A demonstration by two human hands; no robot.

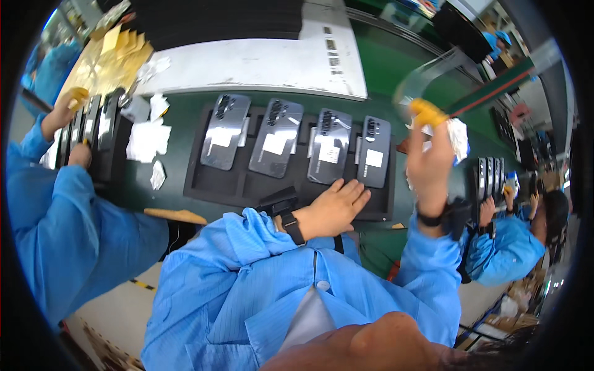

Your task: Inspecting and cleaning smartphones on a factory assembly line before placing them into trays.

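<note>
Several dark grey smartphones lie back up in a black foam tray [213, 185], each with a white label on its back. My left hand [334, 207] rests flat on the tray's near edge, fingers stretched, just below the third phone [330, 145] and the rightmost phone [374, 151]. Raised to the right of the tray is my right hand [430, 157], its fingertips in yellow finger cots [428, 113] and pinched together. A clear, curved plastic film [408, 89] extends from those fingertips; its outline is partly blurred.
Crumpled white paper [148, 141] lies left of the tray, and more white scraps [458, 139] lie to the right. A white board [260, 68] stands beyond. At the left, a co-worker's hands [59, 114] are at another phone tray [111, 148]; another co-worker [507, 247] works at the right.
</note>
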